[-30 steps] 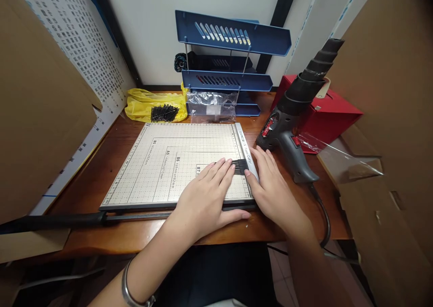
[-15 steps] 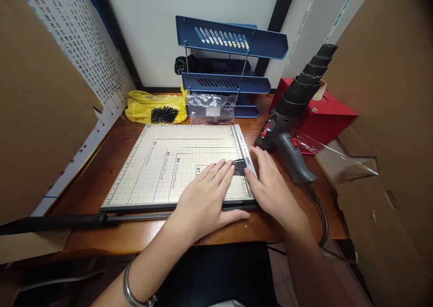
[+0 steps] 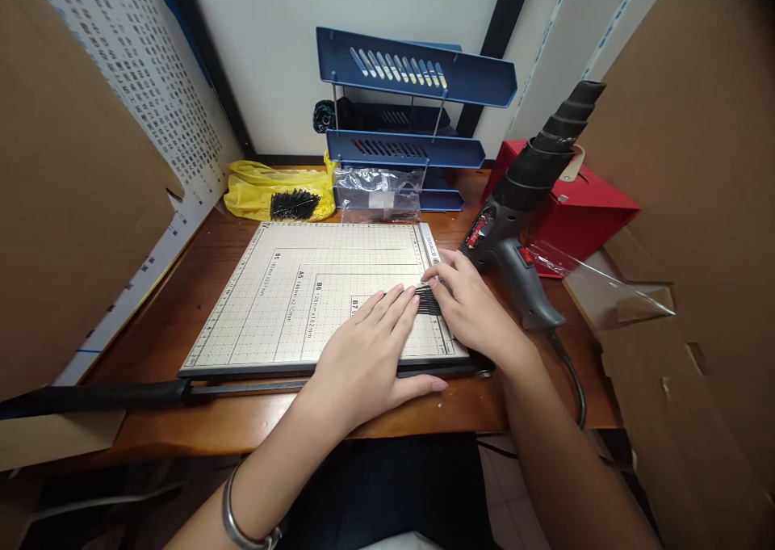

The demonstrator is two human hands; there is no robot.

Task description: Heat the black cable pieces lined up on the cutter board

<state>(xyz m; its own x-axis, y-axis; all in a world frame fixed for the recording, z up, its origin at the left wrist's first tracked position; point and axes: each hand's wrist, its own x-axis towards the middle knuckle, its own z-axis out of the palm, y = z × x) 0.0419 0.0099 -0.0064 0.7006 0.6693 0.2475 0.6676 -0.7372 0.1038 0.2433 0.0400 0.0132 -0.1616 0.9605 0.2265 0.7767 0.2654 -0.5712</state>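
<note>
A paper cutter (image 3: 291, 295) with a cream gridded board and a metal rail along its right side lies on the desk. On its lower right part is a row of thin black strips (image 3: 429, 300), side by side. My left hand (image 3: 369, 348) lies flat, fingers stretched and together, over the left part of the strips, its thumb pointing right. My right hand (image 3: 469, 300) is at the rail, its fingers bent and apart over the right ends of the strips; their fingertips are partly hidden. The cutter's black-handled arm (image 3: 151, 394) is down along the front edge.
A pile of short black pieces (image 3: 295, 204) rests on a yellow plastic bag (image 3: 242, 186). Behind the cutter are a clear bag (image 3: 381, 191) and a blue tiered rack (image 3: 417, 65). At right, a heat gun (image 3: 521, 211) stands by a red box (image 3: 587, 219). Cardboard (image 3: 73, 170) walls flank the desk.
My right hand has shifted left from the outer side of the rail onto the rail and the strips' ends, its fingers now more bent. My left hand has stayed in place.
</note>
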